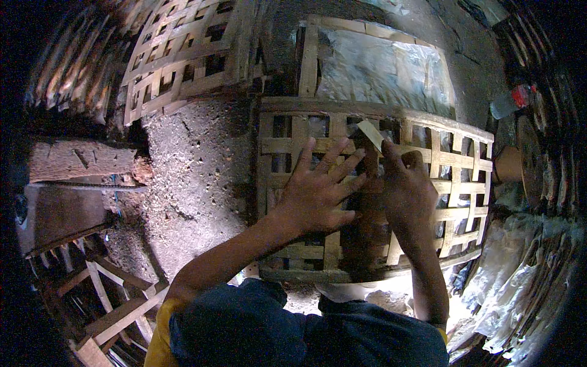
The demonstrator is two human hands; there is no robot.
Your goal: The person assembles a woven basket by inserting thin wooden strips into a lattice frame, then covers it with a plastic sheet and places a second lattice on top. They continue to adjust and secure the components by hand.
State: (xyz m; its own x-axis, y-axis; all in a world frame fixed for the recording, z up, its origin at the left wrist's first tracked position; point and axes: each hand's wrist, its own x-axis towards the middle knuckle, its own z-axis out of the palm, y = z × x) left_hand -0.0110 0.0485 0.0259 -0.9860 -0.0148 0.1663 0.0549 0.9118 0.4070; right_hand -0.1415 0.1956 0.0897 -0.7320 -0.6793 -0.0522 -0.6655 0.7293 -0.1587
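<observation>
1. Reference: 12 o'clock is straight ahead of me. My dark blue clothing [244, 324] sits against the near edge of the work; a shift of my legs could tilt it.
2. Workpiece: the woven lattice panel [457, 160] lies at 12 to 2 o'clock, under both hands.
3. Left hand [321, 192]: spread flat on the lattice, gripping nothing. Insufficient pressure here could let the panel slide.
4. Right hand [411, 196]: apart from the left, fingers curled, at 1 o'clock. The pale strip [370, 135] meets its fingertips; I cannot tell whether they pinch it.
5. Caution: bending the strip sharply could split it; a rough edge could cut a finger. My hands' shadow may hide a wrong crossing.
6. Surroundings: plastic sheets [498, 293] crowd 3 o'clock; a log [85, 160] obstructs 10 o'clock.
7. Farther: a plastic-covered frame [385, 70] at 12 to 1 o'clock, partly behind the panel's far rail, could catch it; a second lattice [160, 93] limits reach at 11.
</observation>
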